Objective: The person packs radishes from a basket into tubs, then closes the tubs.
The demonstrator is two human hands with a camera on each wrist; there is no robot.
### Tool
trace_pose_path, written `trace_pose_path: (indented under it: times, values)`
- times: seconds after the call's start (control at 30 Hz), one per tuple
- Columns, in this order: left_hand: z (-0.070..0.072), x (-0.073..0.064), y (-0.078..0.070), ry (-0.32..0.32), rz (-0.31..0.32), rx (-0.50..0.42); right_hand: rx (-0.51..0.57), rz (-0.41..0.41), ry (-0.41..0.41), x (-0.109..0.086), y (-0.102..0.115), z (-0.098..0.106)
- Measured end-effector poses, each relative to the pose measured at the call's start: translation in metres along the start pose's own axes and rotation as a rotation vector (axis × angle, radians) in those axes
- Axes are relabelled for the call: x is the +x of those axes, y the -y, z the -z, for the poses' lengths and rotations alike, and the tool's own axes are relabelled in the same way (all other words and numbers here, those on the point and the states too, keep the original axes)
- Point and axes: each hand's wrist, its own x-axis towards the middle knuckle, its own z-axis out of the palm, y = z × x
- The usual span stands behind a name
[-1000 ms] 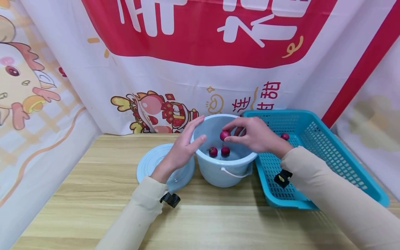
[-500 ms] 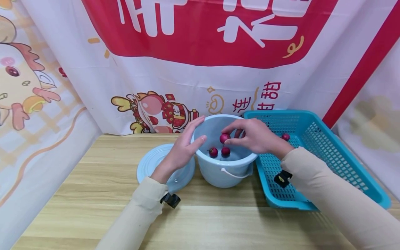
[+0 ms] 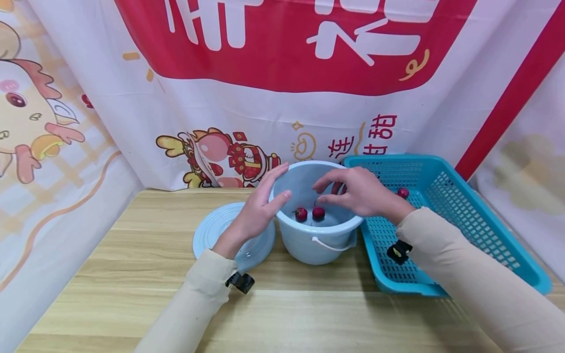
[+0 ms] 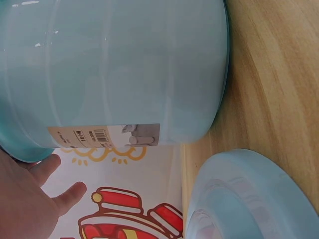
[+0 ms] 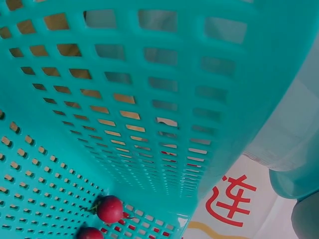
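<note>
In the head view a light blue bucket (image 3: pixel 315 245) stands upright on the table. Two red radishes (image 3: pixel 318 213) show on its bottom. My right hand (image 3: pixel 353 189) hovers inside the mouth, thumb and fingers parted around nothing. My left hand (image 3: pixel 260 206) rests against the bucket's left rim with extended fingers; in the left wrist view its fingertips lie close to the rim, beside the bucket's labelled wall. To the right is a turquoise basket (image 3: pixel 384 274). Radishes (image 5: pixel 109 209) lie in it in the right wrist view, partly hidden by my right arm in the head view.
A round light blue lid (image 3: pixel 207 230) lies flat to the left of the bucket, partly under my left forearm. The bucket's white handle (image 3: pixel 328 245) hangs down in front. A printed cloth (image 3: pixel 198 108) hangs behind the wooden table (image 3: pixel 132 274).
My right hand's fingers have parted and let go of the radish, which has dropped from between them into the bucket. The left hand and the bucket stay in place.
</note>
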Motion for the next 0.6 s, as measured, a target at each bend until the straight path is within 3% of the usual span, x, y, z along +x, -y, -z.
trace_pose_path:
  times: [0.33,0.6]
  values:
    - [0.0011,0.0009,-0.0017,0.003,-0.011,0.001,0.009,0.002,-0.011,0.0004,0.0004,0.0011]
    - [-0.0013,0.0011,-0.0009,-0.004,-0.002,-0.003,0.126,-0.009,-0.018,-0.0034,-0.0027,0.0041]
